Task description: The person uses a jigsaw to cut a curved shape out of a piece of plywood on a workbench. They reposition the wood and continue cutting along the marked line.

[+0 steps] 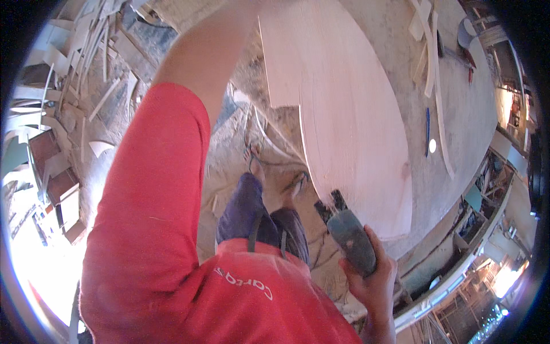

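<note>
My right hand [371, 272] grips a dark jigsaw-like power tool [352, 241], its base resting on the lower left edge of a large pale plywood panel [349, 109]. The panel has a curved right side, a stepped notch on the left and a cut line near its left edge. My left arm, in a red sleeve, stretches up to the panel's far end; my left hand [249, 11] is blurred at the top edge, its fingers not visible. The panel lies on a larger grey work surface [458, 126].
Wood strips [429, 51], a blue pencil-like stick [427, 132], a pale disc [432, 145] and a red-handled tool [470, 69] lie at right. Wood offcuts [103, 149] litter the left floor. My sandalled feet stand below the panel's left edge. A shelved structure [475, 212] runs at lower right.
</note>
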Demonstrator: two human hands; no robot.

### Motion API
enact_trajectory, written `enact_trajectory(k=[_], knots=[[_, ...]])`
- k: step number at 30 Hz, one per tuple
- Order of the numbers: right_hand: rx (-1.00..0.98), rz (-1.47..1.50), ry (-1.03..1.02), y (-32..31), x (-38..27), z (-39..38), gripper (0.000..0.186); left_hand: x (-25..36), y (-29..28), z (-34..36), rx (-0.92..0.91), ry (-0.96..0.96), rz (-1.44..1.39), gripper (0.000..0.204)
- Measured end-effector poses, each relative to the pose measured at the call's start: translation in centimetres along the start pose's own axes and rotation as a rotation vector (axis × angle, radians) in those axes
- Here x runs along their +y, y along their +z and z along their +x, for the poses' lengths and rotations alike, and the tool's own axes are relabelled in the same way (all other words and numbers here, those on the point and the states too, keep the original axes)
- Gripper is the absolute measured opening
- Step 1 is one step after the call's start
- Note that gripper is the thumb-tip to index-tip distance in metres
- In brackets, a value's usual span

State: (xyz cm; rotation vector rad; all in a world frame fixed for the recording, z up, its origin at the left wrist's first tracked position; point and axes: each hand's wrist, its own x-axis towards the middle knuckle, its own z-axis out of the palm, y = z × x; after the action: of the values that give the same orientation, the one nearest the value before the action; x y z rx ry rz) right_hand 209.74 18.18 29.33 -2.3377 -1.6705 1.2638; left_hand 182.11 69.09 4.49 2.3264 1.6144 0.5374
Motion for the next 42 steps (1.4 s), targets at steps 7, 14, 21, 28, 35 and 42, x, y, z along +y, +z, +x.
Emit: enact_trajectory(k=[7,14,21,28,35,42], knots=[[-0.004,-0.017,-0.046,-0.9,4.2,-1.8,0.076,3.8,-1.4,-4.6,0.067,-0.109,0.032,0.078],[-0.024,0.072,-0.091,-0.7,6.2,-2.1,0.074,8.4,-1.9,-12.0,0.14,-0.256,0.128,0.072],[-0.076,0.154,-0.102,-0.5,6.2,-2.1,0.071,10.9,1.4,-18.8,0.316,-0.334,0.148,0.061],[-0.055,0.2,-0.083,-0.3,6.0,-2.6,0.072,11.9,0.8,-20.0,0.378,-0.357,0.092,0.054],[-0.06,0.162,-0.109,-0.3,6.2,-2.3,0.073,11.6,1.6,-19.7,0.407,-0.362,0.113,0.055],[-0.045,0.114,-0.077,-0.2,5.7,-2.4,0.075,11.3,1.8,-19.2,0.422,-0.392,0.097,0.056]])
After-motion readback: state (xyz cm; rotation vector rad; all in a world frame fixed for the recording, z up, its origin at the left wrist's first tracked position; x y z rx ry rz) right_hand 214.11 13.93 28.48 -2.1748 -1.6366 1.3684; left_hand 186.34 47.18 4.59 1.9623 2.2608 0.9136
